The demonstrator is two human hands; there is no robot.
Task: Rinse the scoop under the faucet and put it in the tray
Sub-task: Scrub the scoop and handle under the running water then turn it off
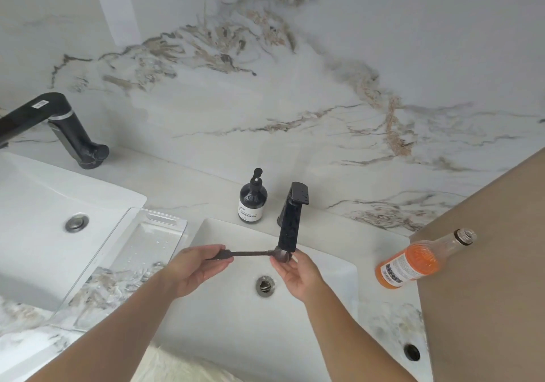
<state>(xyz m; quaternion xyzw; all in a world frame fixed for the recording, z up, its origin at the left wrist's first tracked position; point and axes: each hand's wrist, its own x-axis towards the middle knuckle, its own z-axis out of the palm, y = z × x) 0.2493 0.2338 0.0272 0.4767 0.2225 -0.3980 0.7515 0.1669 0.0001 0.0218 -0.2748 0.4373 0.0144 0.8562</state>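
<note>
A dark long-handled scoop (250,253) is held level over the white sink (233,316). My left hand (198,269) pinches the handle's end. My right hand (295,272) cups the scoop's round bowl from below and its fingers touch it. The bowl sits right under the spout of the black faucet (290,219). Whether water is running I cannot tell. A clear plastic tray (126,260) with water drops on it lies on the counter to the left of the sink, with nothing in it.
A dark soap pump bottle (253,200) stands behind the sink, left of the faucet. An open bottle of orange liquid (413,262) stands at the right by a brown panel (486,263). A second sink (44,204) and black faucet (59,125) are at far left.
</note>
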